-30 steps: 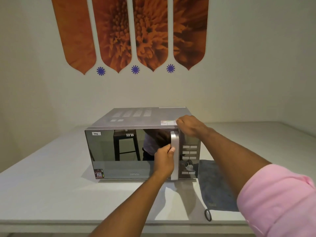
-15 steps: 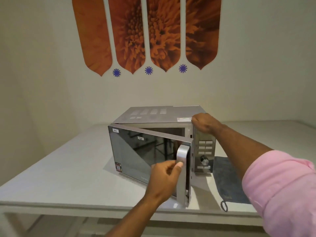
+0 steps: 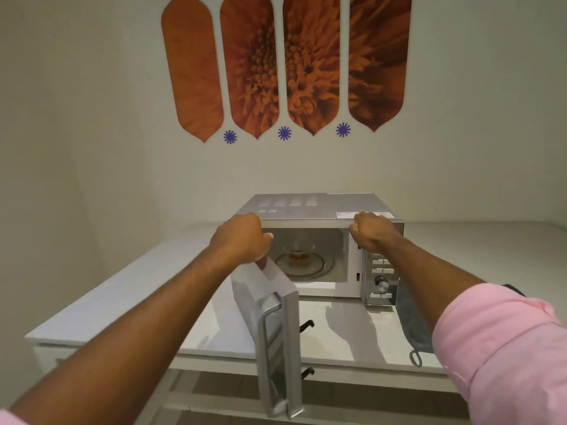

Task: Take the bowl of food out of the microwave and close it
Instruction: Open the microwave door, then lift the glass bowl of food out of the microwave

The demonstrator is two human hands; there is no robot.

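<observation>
- Head view: the glass bowl of food [image 3: 299,252] sits on the round plate inside the microwave [image 3: 319,243].
- The door [image 3: 277,326] is swung wide open toward us.
- The left hand [image 3: 242,240] is curled over the door's top edge.
- The right hand [image 3: 372,231] is closed on the microwave's top front corner.
- A grey cloth [image 3: 412,326] lies on the desk [image 3: 129,302], right of the microwave.
- Opening looks done; next, a hand should reach in and lift the bowl gently.
</observation>
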